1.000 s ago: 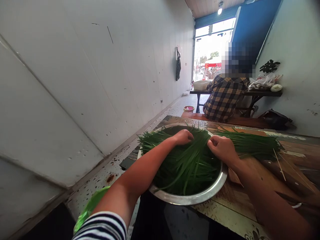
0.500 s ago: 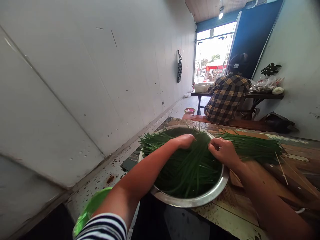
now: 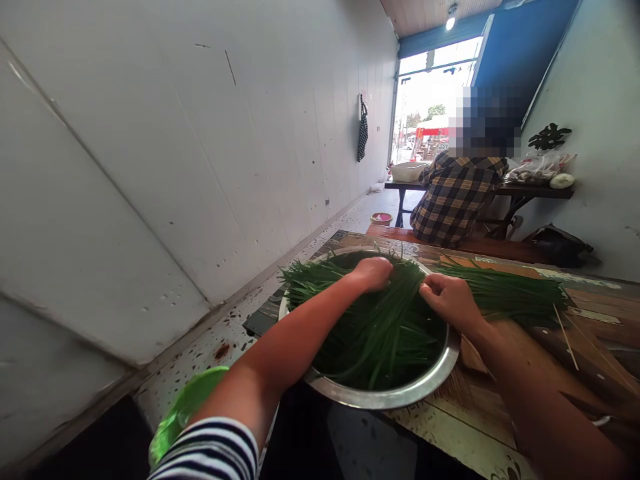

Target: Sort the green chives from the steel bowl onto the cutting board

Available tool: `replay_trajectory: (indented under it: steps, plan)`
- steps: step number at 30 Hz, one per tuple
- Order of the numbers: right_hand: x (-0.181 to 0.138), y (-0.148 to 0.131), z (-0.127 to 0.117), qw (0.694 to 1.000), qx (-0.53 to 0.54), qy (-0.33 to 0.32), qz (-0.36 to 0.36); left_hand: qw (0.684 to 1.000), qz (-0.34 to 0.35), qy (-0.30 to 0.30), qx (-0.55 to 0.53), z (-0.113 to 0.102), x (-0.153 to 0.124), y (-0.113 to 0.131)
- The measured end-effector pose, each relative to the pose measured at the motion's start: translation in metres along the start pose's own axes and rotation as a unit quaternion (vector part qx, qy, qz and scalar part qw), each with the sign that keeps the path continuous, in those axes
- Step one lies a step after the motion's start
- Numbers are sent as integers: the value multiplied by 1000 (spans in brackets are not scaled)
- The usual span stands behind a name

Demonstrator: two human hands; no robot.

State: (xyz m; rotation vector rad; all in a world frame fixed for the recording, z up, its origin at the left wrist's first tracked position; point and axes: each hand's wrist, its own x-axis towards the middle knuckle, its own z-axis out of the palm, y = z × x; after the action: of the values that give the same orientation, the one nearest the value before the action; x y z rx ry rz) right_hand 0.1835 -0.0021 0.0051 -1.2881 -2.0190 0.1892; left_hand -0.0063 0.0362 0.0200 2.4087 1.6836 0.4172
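Your left hand is curled over the greens in the basin; its fingertips are hidden, so you can't tell whether it grips any. Your right hand is at the basin's right rim, thumb and fingers narrowed on the ends of some strands. The basin stands by the near left part of the tabletop. To its right, a second bunch lies toward the far edge, with a stick just beside it. Beyond that edge sits a person in plaid.
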Motion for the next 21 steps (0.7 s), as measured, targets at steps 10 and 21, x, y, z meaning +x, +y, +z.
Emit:
replay_trajectory:
  steps: [10,21]
  plan:
    - [2,0,2,998,-48,-22,32,970,-64,65,-223,3,11,-40]
    - [2,-2,3,998,-57,-39,7,884,-132,43,-447,8,9,-30]
